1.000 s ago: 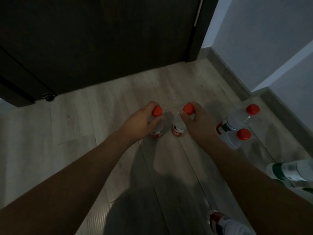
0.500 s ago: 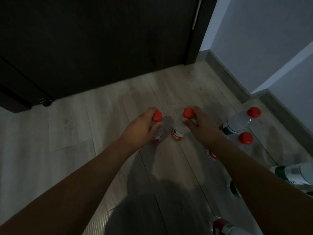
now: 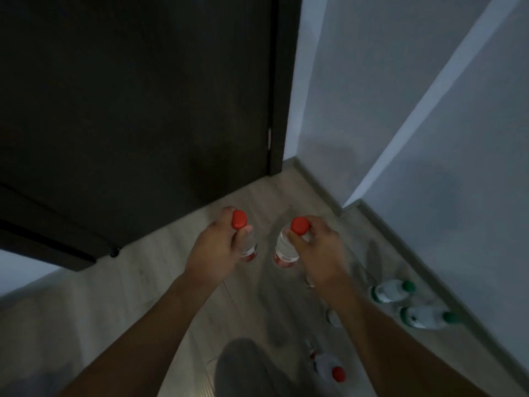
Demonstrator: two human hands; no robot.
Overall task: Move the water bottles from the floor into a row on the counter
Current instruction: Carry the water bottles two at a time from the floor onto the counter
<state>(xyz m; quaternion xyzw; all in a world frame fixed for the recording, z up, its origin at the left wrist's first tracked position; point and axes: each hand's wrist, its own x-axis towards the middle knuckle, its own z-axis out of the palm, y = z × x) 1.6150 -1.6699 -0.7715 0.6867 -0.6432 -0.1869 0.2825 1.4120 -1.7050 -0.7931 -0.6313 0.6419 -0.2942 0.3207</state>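
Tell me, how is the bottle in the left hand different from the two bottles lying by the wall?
The held bottle has a red cap; the two floor bottles have green caps. The held one hangs upright in the left hand; the floor ones lie on their sides on the floor. All are clear plastic.

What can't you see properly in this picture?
- The counter: nowhere in the head view.
- Left hand covers most of its red-capped bottle.
- Right arm hides part of a small bottle on the floor.
- Green-capped bottles: labels blurred, unreadable.
- Right hand covers part of its bottle.
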